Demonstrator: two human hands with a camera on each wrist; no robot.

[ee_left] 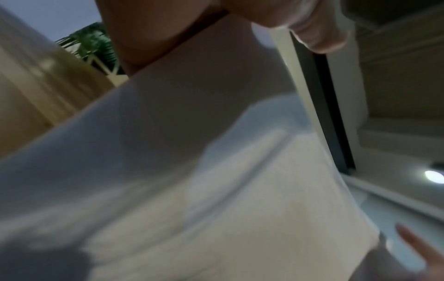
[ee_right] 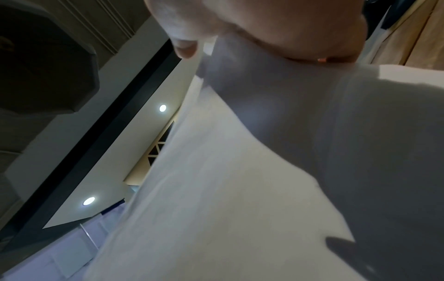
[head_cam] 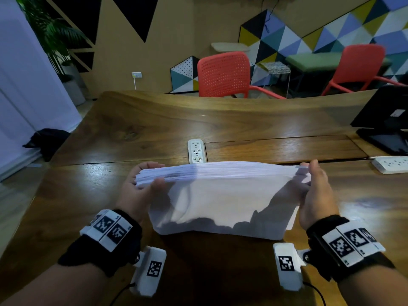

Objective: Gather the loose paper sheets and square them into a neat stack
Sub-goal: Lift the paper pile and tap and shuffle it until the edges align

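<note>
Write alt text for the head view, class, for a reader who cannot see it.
Two hands hold a stack of white paper upright on its edge on a wooden table, left hand and right hand gripping opposite ends. Behind it lie a white power strip and red chairs.

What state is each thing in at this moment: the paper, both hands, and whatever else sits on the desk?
paper stack: gathered, held on edge on the desk, top edges fanned, not yet square.
left hand: grips the stack's left end.
right hand: grips the stack's right end.
power strip: set in the desk, nothing plugged in.
desk hatch: closed.
red chairs: unoccupied.
</note>
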